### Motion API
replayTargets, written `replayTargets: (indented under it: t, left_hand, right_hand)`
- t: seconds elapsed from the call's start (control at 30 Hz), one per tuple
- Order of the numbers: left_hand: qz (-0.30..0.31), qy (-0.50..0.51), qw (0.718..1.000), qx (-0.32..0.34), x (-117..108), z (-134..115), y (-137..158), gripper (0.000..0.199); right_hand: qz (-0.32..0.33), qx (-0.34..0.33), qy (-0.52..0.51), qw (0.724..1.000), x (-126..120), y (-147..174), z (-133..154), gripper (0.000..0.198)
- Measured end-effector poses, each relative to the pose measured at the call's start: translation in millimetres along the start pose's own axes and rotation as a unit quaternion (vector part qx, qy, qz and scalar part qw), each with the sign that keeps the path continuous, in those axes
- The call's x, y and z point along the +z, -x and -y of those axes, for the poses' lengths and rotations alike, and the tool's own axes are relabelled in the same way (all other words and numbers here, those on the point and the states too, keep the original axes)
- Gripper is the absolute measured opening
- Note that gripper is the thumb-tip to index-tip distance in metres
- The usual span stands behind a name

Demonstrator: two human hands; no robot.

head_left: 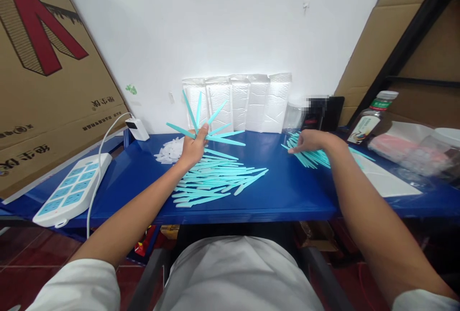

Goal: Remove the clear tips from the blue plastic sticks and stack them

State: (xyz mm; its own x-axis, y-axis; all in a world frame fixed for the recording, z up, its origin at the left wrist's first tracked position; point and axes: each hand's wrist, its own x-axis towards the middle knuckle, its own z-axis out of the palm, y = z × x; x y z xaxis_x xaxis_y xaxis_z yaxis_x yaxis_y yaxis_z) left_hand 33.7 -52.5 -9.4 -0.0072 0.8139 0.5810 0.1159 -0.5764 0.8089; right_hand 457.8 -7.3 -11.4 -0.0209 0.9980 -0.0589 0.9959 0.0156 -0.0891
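Note:
Several flat turquoise strips with pointed ends (226,141) spread out like a fan from my left hand (195,145), whose fingers are closed on their inner ends. Below it lies a loose pile of the same turquoise strips (212,177) on the blue table. A heap of small whitish translucent pieces (170,151) sits just left of my left hand. My right hand (309,141) reaches into a second pile of turquoise strips (312,159) on the right. Its fingertips are pinched together at the pile's left edge, over the end of a strip.
White padded packets (239,105) lean against the wall behind the blue table (283,186). On the left are a power strip (74,189) and a white plugged-in charger (138,129). A bottle (372,117), a white sheet (390,179) and a clear jar (445,153) are on the right.

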Motion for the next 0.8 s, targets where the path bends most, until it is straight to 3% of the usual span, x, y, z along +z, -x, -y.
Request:
replayTargets:
  t: [0.1,0.2,0.27,0.4,0.5,0.57,0.67,0.8]
  left_hand:
    - [-0.001,0.009,1.0,-0.009,2,-3,2,0.071]
    - [0.0,0.016,1.0,-0.019,5,-5,4,0.069]
    - [0.008,0.015,1.0,-0.015,7,-5,7,0.069]
    - [0.042,-0.009,0.999,-0.004,11,0,11,0.07]
    - [0.068,-0.045,0.997,0.01,11,7,14,0.07]
    - [0.084,-0.078,0.993,0.032,10,8,15,0.069]
    - [0.101,-0.129,0.984,0.077,9,5,17,0.067]
    - [0.113,-0.184,0.97,0.115,10,-3,21,0.064]
  right_hand:
    - [0.093,0.025,0.025,0.995,-2,1,11,0.029]
    - [0.066,-0.014,-0.01,0.998,-5,5,19,0.025]
    - [0.029,-0.092,-0.092,0.991,-6,10,32,0.034]
    - [-0.028,-0.259,-0.295,0.919,0,30,88,0.059]
    - [-0.099,-0.331,-0.38,0.858,10,47,135,0.054]
    - [-0.171,-0.368,-0.384,0.83,16,57,157,0.048]
    - [-0.232,-0.423,-0.339,0.808,17,69,171,0.039]
    - [-0.174,-0.475,-0.313,0.804,16,75,170,0.033]
